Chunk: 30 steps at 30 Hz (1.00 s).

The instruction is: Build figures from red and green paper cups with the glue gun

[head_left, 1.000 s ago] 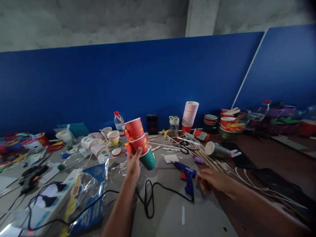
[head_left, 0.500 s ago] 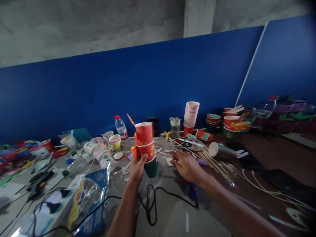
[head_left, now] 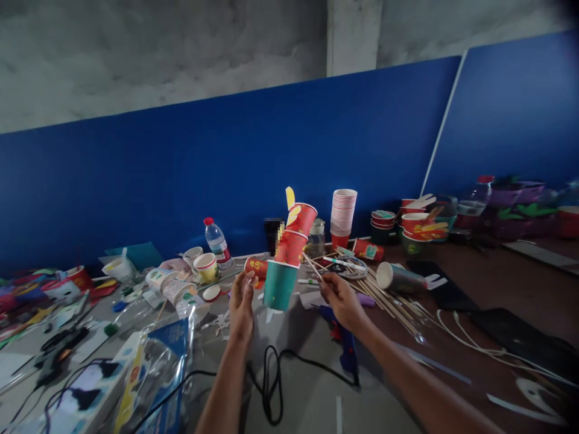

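A tilted stack of paper cups, two red ones above a green cup [head_left: 280,286], is between my hands, with yellow leaf-shaped pieces [head_left: 290,199] on its upper left. My right hand [head_left: 344,299] pinches a thin wooden stick [head_left: 313,266], whose far end meets the stack's right side. To the left of the stack, my left hand [head_left: 242,307] has its fingers pressed together around something small and pale that I cannot make out. Just beyond those fingers a red cup [head_left: 257,266] lies on its side. A blue glue gun [head_left: 348,349] rests below my right hand.
A tall stack of white-rimmed cups [head_left: 344,214] stands at the back, near a glass jar [head_left: 315,240]. Loose wooden sticks [head_left: 393,301] lie at right. A water bottle [head_left: 218,244] stands at back left. A black cord [head_left: 271,386] loops in front; a power strip [head_left: 97,386] lies left.
My left hand has let go of the cup stack and moved slightly left. The stack has turned and tilted right, showing yellow pieces. My right hand now pinches the stick.
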Tool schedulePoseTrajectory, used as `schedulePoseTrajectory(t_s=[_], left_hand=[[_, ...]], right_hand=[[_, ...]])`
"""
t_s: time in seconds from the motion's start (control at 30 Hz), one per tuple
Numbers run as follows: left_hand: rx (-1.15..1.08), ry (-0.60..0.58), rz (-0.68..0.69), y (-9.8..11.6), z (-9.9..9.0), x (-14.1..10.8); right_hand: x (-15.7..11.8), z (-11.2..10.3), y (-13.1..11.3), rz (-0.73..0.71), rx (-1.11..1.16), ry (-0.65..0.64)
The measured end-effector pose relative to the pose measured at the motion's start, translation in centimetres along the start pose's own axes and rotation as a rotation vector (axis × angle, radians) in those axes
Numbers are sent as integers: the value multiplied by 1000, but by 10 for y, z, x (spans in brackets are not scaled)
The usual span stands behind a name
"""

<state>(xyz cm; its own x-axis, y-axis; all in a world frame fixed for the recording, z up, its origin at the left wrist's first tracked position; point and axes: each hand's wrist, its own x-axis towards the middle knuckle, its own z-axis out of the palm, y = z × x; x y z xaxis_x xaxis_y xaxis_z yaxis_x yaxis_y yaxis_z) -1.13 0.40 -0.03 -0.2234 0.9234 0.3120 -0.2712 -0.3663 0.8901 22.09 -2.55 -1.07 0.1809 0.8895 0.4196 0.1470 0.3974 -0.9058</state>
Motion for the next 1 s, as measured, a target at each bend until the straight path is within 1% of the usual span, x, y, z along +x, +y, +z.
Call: schedulePoseTrajectory(t_s=[0.07,0.13,0.3,0.47,0.67,0.73,0.9,1.0], left_hand=[[-11,32,-39,-2,1,1],[-23,31,-79,-4,2,1],[-37,-94,-148,-11,8,-4],[27,-164,-136,-13,10,-9],[100,-175,-152,-13,10,-9],[156,-172,-140,-13,10,-7],[382,-177,-87,-12,8,-4],[394,-205,-83,-14,8,-5]], right_hand=[[2,-3,4,23,60,23],[3,-7,5,24,77,41],[3,-14,4,3,81,63],[6,-16,7,13,106,86],[8,-18,7,29,111,153],[8,-18,6,30,116,168],[8,-16,3,38,149,175],[7,-14,1,37,168,163]])
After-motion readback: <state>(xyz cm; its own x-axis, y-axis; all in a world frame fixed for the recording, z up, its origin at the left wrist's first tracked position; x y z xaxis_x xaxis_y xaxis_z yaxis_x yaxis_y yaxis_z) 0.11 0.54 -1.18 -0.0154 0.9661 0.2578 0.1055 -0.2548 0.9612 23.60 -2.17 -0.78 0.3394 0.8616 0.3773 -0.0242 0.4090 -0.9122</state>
